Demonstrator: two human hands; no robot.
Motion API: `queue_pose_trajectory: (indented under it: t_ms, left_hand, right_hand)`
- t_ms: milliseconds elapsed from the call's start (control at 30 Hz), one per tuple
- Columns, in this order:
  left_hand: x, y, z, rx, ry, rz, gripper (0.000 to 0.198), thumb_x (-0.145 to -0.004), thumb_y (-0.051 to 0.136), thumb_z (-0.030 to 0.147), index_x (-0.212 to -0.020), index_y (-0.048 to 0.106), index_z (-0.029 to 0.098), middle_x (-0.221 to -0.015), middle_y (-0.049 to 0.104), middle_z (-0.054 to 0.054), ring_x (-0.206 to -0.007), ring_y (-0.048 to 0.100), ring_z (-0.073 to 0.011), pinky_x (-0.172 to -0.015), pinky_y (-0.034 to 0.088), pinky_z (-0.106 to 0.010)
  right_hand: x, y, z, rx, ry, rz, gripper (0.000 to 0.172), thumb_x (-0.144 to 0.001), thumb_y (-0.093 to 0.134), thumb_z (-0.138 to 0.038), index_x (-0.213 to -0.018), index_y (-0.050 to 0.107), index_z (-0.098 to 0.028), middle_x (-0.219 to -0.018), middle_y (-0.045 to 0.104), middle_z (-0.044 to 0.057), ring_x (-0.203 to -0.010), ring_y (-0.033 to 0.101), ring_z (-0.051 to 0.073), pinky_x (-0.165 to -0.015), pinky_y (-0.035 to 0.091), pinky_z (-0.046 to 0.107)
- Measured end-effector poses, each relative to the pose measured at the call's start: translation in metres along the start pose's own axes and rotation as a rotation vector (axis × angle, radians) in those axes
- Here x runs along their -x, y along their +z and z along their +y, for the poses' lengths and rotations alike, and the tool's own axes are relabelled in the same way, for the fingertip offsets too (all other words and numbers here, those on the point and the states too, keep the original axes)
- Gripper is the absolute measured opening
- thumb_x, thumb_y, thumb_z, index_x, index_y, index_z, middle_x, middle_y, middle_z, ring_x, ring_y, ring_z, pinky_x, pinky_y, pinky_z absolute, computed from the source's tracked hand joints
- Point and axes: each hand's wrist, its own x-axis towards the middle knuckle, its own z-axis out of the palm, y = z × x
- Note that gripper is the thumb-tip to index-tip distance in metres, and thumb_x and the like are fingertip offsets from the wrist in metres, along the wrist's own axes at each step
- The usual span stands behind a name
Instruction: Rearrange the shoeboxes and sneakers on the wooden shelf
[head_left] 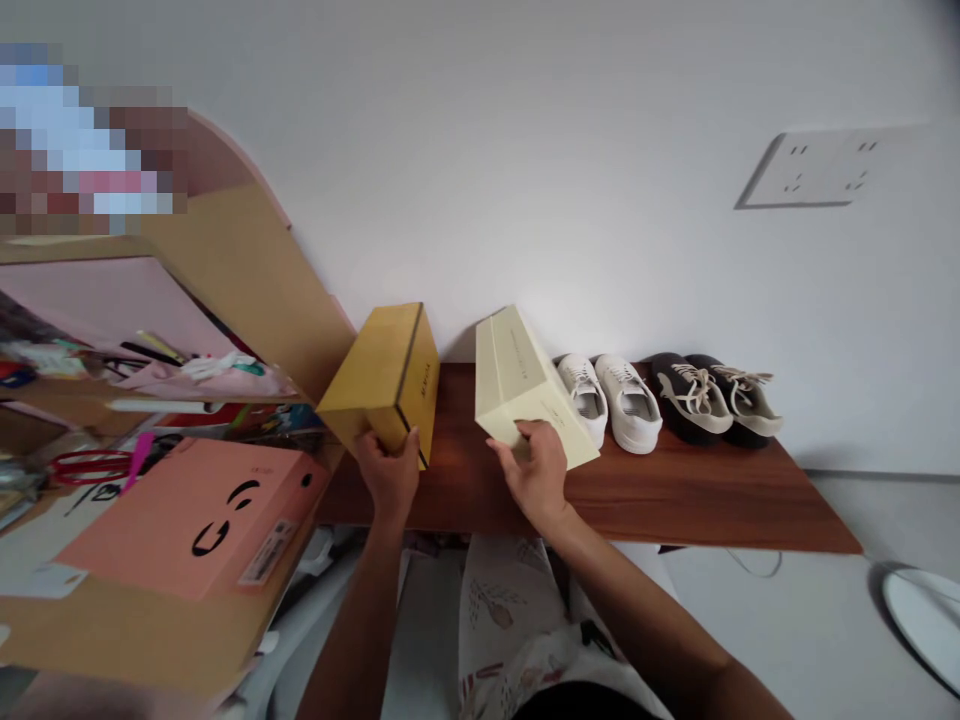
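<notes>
in the head view, the left hand (388, 482) has its fingers clamped on the near end of a yellow box (379, 360), and the right hand (541, 480) has its fingers clamped on the near end of a tilted cream box (504, 362). both boxes are at the left part of the brown table (720, 500), apart from each other. white shoes (636, 415) sit just right of the cream box, then dark shoes (686, 395).
</notes>
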Motion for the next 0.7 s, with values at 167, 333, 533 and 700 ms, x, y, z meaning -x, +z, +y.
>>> queue_pose_trajectory:
  t_ms: [167, 333, 533, 700]
  left_hand:
    - [0.009, -0.015, -0.032, -0.375, 0.563, -0.365, 0.016, -0.088, 0.055, 0.032, -0.093, 0.059, 0.017, -0.093, 0.059, -0.012, -0.097, 0.057, -0.0286, -0.092, 0.047, -0.045]
    - [0.009, -0.02, -0.063, -0.594, 0.734, -0.625, 0.024, -0.092, 0.043, 0.022, -0.1, 0.065, 0.019, -0.093, 0.06, -0.012, -0.092, 0.057, -0.0278, -0.085, 0.046, -0.041]
    - [0.008, -0.011, -0.077, -0.738, 0.648, -0.765, 0.03, -0.094, 0.038, 0.024, -0.094, 0.067, 0.018, -0.091, 0.061, -0.01, -0.09, 0.056, -0.0254, -0.084, 0.045, -0.038]
    - [0.005, -0.01, -0.082, -0.525, 0.621, -0.707, 0.025, -0.094, 0.041, 0.032, -0.089, 0.061, 0.019, -0.089, 0.061, -0.011, -0.089, 0.057, -0.0258, -0.085, 0.046, -0.04]
  right_hand:
    - [0.01, 0.015, 0.027, 0.316, -0.405, -0.241, 0.015, -0.099, 0.048, -0.027, -0.103, 0.061, -0.021, -0.091, 0.063, 0.007, -0.079, 0.054, 0.022, -0.074, 0.042, 0.034]
    - [0.033, 0.035, 0.056, 0.467, -0.516, -0.443, 0.021, -0.098, 0.044, -0.016, -0.1, 0.064, -0.023, -0.094, 0.064, 0.008, -0.08, 0.051, 0.022, -0.073, 0.04, 0.035]
    - [0.053, 0.057, 0.076, 0.472, -0.503, -0.51, 0.023, -0.098, 0.042, -0.015, -0.102, 0.063, -0.021, -0.094, 0.064, 0.008, -0.082, 0.052, 0.023, -0.074, 0.038, 0.035]
    - [0.051, 0.066, 0.084, 0.426, -0.484, -0.514, 0.024, -0.098, 0.041, -0.016, -0.1, 0.064, -0.022, -0.095, 0.064, 0.009, -0.082, 0.052, 0.023, -0.076, 0.037, 0.035]
